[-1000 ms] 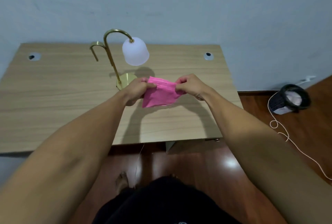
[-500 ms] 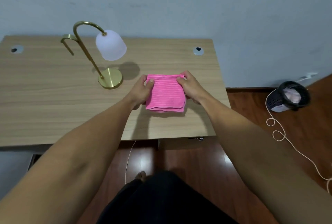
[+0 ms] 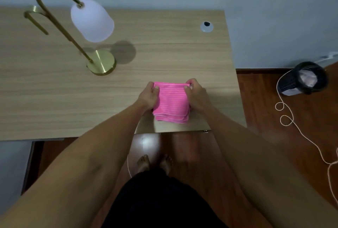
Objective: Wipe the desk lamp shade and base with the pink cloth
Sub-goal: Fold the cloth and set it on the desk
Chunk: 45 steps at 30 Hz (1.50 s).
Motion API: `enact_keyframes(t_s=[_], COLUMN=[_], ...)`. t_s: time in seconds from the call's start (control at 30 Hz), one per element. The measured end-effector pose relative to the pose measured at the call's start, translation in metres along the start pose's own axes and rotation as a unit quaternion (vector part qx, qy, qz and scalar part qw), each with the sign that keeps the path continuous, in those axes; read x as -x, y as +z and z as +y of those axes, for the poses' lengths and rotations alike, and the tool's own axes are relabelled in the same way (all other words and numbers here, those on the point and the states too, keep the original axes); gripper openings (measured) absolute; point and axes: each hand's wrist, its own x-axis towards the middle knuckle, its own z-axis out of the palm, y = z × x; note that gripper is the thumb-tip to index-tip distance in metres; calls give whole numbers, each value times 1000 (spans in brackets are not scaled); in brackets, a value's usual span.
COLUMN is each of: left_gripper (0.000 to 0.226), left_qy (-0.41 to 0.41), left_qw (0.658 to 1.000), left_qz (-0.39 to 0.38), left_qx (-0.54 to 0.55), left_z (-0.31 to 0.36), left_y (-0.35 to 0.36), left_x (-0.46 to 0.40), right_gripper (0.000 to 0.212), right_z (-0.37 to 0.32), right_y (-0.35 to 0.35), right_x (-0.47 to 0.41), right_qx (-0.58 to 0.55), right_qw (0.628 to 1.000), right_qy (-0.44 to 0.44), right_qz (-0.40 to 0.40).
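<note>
Both my left hand (image 3: 149,96) and right hand (image 3: 196,96) pinch the folded pink cloth (image 3: 172,104) flat on the desk (image 3: 54,90); lamp shade (image 3: 92,20) and base (image 3: 102,62) at 10 o'clock, well apart, can't tell whether either has been wiped

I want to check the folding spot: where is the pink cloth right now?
In the head view the pink cloth lies folded near the desk's front right edge, held between the left hand and right hand, right of the lamp base.
</note>
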Motion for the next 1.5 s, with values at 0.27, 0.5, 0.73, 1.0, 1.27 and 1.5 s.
enact_keyframes(t_s=[0.27,0.5,0.73,1.0,1.27,1.5], left_gripper=[45,22,27,51,61,64], left_qy=[-44,-50,-29,-11,22,52], left_qw=[992,989,981,976,974,970], left_qz=[27,47,113,116,81,65], left_qx=[-114,-129,-154,-182,-211,-226], left_z=[13,5,-15,-56,-88,-100], left_y=[-10,-61,-141,-240,-291,-288], left_x=[16,28,47,65,71,66], right_gripper=[42,32,30,27,24,33], right_z=[0,-38,-110,-188,-229,-233], right_y=[-1,10,56,128,178,199], right_x=[2,8,7,21,43,44], right_qx=[26,58,55,61,82,92], right_qw=[998,998,996,996,995,993], right_qy=[47,-27,-69,-64,-55,-68], right_qz=[30,23,-31,-19,10,2])
